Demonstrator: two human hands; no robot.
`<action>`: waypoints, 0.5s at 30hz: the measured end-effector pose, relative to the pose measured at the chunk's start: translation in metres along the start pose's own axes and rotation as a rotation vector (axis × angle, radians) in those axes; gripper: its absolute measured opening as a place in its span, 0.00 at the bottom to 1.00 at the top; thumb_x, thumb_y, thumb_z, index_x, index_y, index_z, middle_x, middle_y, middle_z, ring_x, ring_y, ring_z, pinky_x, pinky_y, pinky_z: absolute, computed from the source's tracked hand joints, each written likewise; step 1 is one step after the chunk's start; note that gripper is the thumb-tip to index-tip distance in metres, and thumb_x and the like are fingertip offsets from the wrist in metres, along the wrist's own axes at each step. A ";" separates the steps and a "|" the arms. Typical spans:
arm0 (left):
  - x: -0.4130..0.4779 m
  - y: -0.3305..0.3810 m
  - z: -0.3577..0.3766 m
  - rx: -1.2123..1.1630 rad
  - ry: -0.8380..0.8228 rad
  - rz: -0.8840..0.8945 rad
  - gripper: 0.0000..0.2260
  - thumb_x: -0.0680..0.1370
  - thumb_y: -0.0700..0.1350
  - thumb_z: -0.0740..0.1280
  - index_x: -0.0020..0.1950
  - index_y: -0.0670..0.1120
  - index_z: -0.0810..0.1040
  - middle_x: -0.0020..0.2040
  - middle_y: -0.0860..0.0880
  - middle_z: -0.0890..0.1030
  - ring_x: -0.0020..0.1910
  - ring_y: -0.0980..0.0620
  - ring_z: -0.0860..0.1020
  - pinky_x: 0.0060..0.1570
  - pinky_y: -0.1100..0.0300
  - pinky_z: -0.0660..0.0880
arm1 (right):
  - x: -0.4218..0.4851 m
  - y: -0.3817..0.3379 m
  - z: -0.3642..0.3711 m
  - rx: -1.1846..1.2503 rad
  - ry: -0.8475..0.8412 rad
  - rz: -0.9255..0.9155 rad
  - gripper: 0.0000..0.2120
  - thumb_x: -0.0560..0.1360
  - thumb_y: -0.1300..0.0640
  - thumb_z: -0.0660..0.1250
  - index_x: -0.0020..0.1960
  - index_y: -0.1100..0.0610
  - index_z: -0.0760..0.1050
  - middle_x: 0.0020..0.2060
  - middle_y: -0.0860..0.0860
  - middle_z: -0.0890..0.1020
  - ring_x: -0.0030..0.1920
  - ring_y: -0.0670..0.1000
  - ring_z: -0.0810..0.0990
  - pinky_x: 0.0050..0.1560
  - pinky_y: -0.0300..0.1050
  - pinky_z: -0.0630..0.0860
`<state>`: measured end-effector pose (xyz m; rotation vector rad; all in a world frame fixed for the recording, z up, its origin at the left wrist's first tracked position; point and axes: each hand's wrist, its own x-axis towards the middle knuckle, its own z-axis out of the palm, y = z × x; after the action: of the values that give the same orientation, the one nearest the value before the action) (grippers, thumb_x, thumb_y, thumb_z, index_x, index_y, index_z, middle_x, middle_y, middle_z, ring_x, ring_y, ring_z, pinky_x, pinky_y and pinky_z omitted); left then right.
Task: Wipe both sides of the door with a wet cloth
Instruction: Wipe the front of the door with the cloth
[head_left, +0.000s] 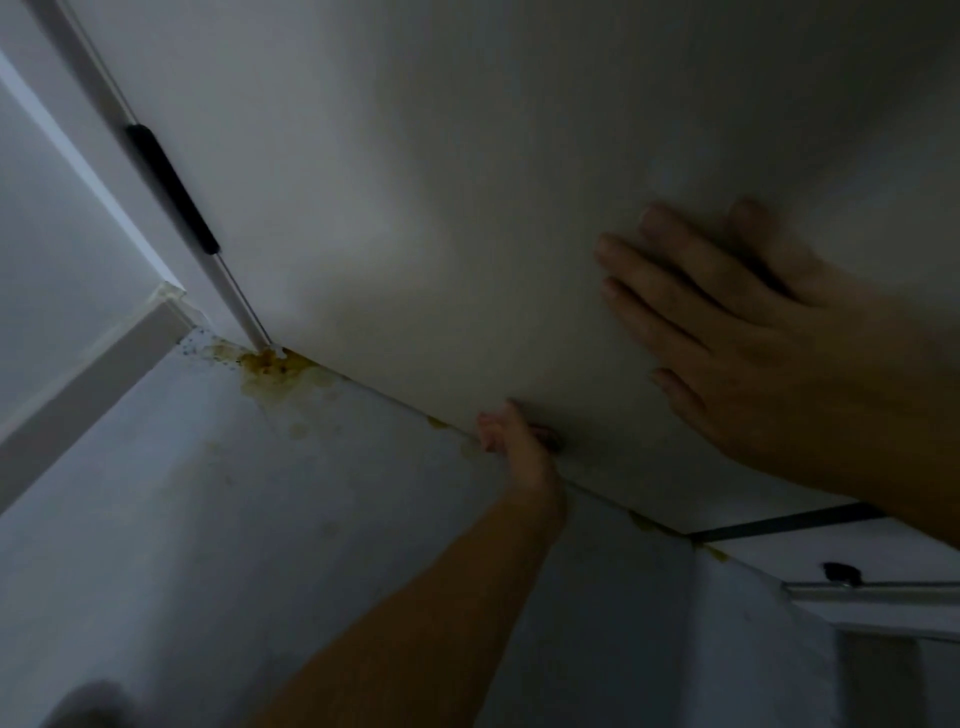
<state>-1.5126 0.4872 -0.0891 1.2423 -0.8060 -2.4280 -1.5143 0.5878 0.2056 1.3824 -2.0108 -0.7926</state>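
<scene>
- We found the door (415, 208) filling the upper and centre frame, its edge running from centre left down to lower right.
- The right hand (753, 353) lay flat on the door at centre right, fingers straight and slightly spread, holding nothing.
- The left hand (511, 436) reached the door edge at lower centre. Its fingers curled round a small dark thing that we took for the cloth (548, 439); the dim light prevented confirmation.
- Yellow-brown stains (270, 366) sat along the edge at centre left, below a black fitting (171, 189).
- Hazard: we judged that pressure from the flat hand could swing the door and trap the left fingers at the edge.
- Hazard: a wet cloth dragged through the stains could smear them across the clean panel.
- Hazard: so small a wad could slip from the curled fingers under a hard stroke.
</scene>
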 end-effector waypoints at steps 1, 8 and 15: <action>0.003 0.015 -0.005 -0.022 0.025 -0.058 0.37 0.67 0.72 0.63 0.56 0.39 0.78 0.43 0.39 0.73 0.46 0.43 0.71 0.58 0.48 0.72 | -0.010 -0.004 0.004 -0.024 -0.054 0.014 0.28 0.86 0.53 0.46 0.81 0.67 0.53 0.81 0.64 0.53 0.81 0.66 0.51 0.80 0.65 0.41; 0.029 0.012 -0.016 -0.106 0.026 -0.154 0.21 0.81 0.63 0.61 0.54 0.47 0.81 0.38 0.48 0.81 0.44 0.47 0.77 0.56 0.52 0.77 | -0.008 -0.002 0.007 -0.002 -0.043 0.024 0.29 0.84 0.52 0.50 0.81 0.66 0.56 0.81 0.62 0.56 0.82 0.63 0.52 0.81 0.62 0.42; -0.019 0.061 0.002 -0.055 -0.141 0.013 0.22 0.84 0.59 0.59 0.42 0.40 0.70 0.32 0.44 0.70 0.33 0.49 0.69 0.43 0.54 0.70 | -0.004 -0.001 0.004 -0.069 -0.087 -0.007 0.31 0.83 0.51 0.53 0.81 0.65 0.56 0.82 0.62 0.54 0.82 0.62 0.51 0.81 0.61 0.40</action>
<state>-1.5027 0.4483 -0.0390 1.0525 -0.7769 -2.5320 -1.5154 0.5917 0.2021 1.3378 -2.0245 -0.9314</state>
